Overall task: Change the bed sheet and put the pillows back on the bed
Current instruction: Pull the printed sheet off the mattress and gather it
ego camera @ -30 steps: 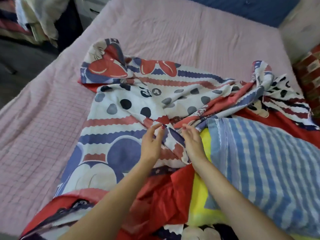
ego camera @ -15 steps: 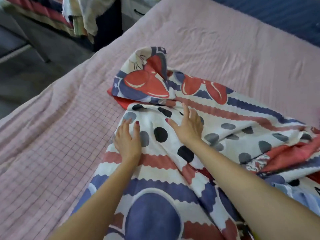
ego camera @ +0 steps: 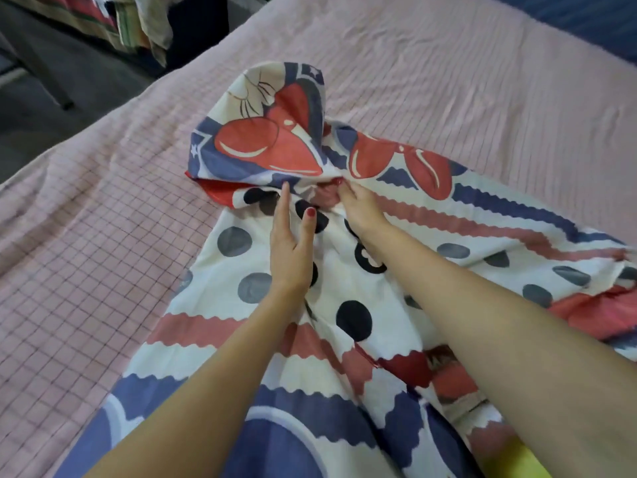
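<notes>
Bed sheet (ego camera: 344, 305), cartoon print with dots, bows, scalloped stripes, lying rumpled on pink checked mattress (ego camera: 86, 253); no readable writing. Left hand (ego camera: 291, 246) pressing flat, fingers straight. Right hand (ego camera: 358, 205) pinching fold, fingers curling into cloth. Clothes pile (ego camera: 138, 25) sitting far left.

A home bedroom is shown: a bed (ego camera: 448, 81) covered in pink checked fabric, a cartoon-print sheet (ego camera: 344, 270) spread on it, and clothes (ego camera: 144, 25) piled at far left.
</notes>
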